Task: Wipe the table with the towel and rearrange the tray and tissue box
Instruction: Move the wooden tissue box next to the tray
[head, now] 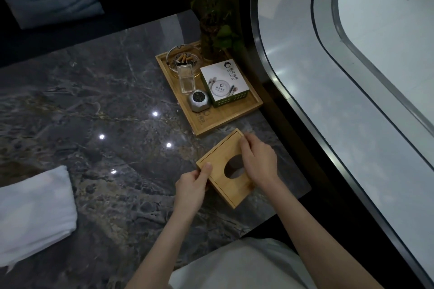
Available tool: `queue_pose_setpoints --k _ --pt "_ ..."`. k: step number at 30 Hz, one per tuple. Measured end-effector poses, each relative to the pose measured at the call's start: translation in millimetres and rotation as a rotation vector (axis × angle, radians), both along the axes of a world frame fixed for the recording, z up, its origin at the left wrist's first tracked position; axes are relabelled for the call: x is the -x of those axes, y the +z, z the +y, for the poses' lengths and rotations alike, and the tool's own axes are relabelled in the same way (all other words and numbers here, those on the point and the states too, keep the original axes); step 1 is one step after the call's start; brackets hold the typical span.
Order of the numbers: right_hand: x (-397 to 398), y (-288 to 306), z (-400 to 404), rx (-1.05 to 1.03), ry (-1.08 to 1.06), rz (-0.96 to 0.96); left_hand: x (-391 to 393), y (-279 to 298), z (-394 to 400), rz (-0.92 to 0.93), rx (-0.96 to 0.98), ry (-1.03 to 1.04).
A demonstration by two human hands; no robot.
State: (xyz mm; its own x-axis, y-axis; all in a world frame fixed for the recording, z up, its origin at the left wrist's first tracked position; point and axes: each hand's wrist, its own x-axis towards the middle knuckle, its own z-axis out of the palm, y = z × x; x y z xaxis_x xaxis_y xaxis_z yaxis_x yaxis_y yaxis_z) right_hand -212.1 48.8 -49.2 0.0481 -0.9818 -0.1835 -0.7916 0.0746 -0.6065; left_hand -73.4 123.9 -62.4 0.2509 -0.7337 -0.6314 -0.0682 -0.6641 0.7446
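Tissue box (225,166) between both hands' fingers (206,171)

Both bare hands grip a square bamboo tissue box with an oval opening in its lid (225,166), which rests on the dark grey marble table (98,105). The left hand (191,186) pinches the box's near-left corner, thumb on top. The right hand (257,159) lies over the lid, its fingers (244,144) curled at the far-right edge, partly covering the opening. Just beyond those fingertips sits a rectangular bamboo tray (234,122), apart from the box, holding a glass ashtray with cigarette butts (184,57), a clear plastic holder (186,78), a small silver faceted device (199,101), a white printed carton (225,82) and a potted green plant (216,30). Well left of the left hand lies a folded white towel (32,213).
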Motion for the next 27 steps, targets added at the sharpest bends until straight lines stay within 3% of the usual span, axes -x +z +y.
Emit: queue_pose_setpoints --k 5,8,11,14,19,27 --pt "4.2 -1.2 18.8 0.069 0.089 -0.041 5.0 0.9 6.2 -0.185 0.085 -0.080" --pt "8.7 -9.0 44.4 0.156 0.158 0.068 14.6 1.9 16.2 -0.249 0.212 -0.090" --pt "12.4 -16.9 72.9 0.208 0.202 0.143 23.7 0.5 29.6 -0.481 0.355 -0.228" --pt "16.6 -21.0 93.8 0.225 0.247 0.222 23.0 -11.9 38.6 -0.694 0.380 -0.381" --pt "23.0 -29.3 107.9 0.184 0.311 0.323 24.2 -25.3 44.1 -0.691 0.377 -0.421" --pt "20.2 -34.6 108.5 0.201 0.265 0.320 23.3 -25.7 37.6 -0.719 0.395 -0.457"
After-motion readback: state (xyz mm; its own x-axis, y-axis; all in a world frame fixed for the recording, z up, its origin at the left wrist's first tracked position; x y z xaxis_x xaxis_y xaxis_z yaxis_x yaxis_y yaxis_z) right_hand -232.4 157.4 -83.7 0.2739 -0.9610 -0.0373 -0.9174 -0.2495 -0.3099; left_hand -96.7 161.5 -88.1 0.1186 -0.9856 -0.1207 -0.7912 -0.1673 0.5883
